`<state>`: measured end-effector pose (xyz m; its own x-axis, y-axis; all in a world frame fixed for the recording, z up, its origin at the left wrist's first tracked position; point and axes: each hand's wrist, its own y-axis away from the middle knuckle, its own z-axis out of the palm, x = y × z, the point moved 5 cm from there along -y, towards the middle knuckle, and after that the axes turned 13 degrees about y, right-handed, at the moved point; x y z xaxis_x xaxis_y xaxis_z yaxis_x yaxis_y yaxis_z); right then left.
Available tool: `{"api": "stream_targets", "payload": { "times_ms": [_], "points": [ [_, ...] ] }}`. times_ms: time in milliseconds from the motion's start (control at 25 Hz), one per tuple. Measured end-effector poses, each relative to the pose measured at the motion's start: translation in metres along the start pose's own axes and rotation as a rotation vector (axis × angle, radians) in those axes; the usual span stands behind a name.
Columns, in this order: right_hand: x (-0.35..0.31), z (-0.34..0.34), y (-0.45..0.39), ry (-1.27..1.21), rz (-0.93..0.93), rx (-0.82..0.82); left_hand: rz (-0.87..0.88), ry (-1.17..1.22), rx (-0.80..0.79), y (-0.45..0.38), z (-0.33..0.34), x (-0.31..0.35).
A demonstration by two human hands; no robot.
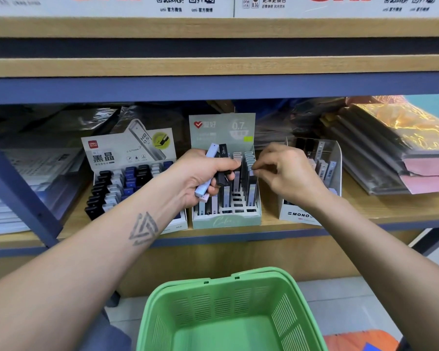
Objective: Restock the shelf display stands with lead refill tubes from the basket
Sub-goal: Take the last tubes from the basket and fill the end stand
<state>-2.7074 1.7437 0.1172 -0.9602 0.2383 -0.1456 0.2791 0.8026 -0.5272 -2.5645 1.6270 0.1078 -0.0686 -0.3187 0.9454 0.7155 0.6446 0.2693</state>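
Green plastic basket (228,310), perforated and with its handles folded down, sits low in front of a person facing a wooden shelf (365,211); the part of its floor in view holds no tubes. On the shelf stand three cardboard display stands side by side: a Deli stand (127,158) on the left with rows of black, blue and grey tubes, a pale green 0.7 stand (223,219) in the middle, and a white Mono stand (314,214) on the right.

Left hand (200,176) is curled round a small bundle of lead refill tubes, among them a pale lilac tube (208,171) and a black tube (222,160), held just in front of the green stand. Right hand (287,171) reaches to that stand's right-hand column, thumb and forefinger pinching the top of a slim translucent tube with a pale cap (252,171) that stands in its slot.

Judging by this, the step in hand is seating one tube in the green stand. Several slots near the front of it are open. The next move likely calls for pressing this tube fully down, then drawing another from the left hand's bundle and matching it to the right stand.

The tubes are slim, flat-sided and upright.
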Motion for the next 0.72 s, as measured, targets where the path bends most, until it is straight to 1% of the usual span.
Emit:
{"api": "stream_targets", "payload": {
  "times_ms": [80,160,200,320,360,400,520,600,640,680,720],
  "points": [
    [0.0,0.0,0.002,-0.004,0.026,-0.007,-0.005,-0.001,-0.02,0.005,0.005,-0.002],
    [0.001,-0.005,0.005,-0.074,0.112,-0.012,-0.006,-0.009,-0.065,0.009,0.012,-0.004],
    [0.003,-0.008,0.007,-0.187,0.192,-0.02,-0.009,-0.018,-0.092,0.011,0.017,-0.006],
    [0.007,-0.016,0.015,-0.79,0.437,-0.116,-0.03,-0.049,-0.207,0.016,0.034,-0.013],
    [0.006,-0.018,0.017,-0.926,0.463,-0.153,-0.04,-0.069,-0.238,0.018,0.041,-0.016],
    [0.007,-0.021,0.02,-0.995,0.468,-0.179,-0.046,-0.094,-0.258,0.019,0.047,-0.018],
    [0.017,-0.029,0.033,-1.003,0.465,-0.198,-0.052,-0.154,-0.294,0.024,0.07,-0.026],
    [0.03,-0.028,0.041,-0.961,0.523,-0.187,-0.037,-0.147,-0.276,0.026,0.077,-0.028],
    [0.039,-0.027,0.044,-0.89,0.552,-0.165,-0.029,-0.145,-0.25,0.025,0.077,-0.025],
    [0.046,-0.026,0.044,-0.746,0.557,-0.136,-0.02,-0.135,-0.215,0.024,0.074,-0.021],
    [0.051,-0.026,0.041,-0.551,0.526,-0.104,-0.004,-0.114,-0.172,0.021,0.066,-0.014]
  ]
}}
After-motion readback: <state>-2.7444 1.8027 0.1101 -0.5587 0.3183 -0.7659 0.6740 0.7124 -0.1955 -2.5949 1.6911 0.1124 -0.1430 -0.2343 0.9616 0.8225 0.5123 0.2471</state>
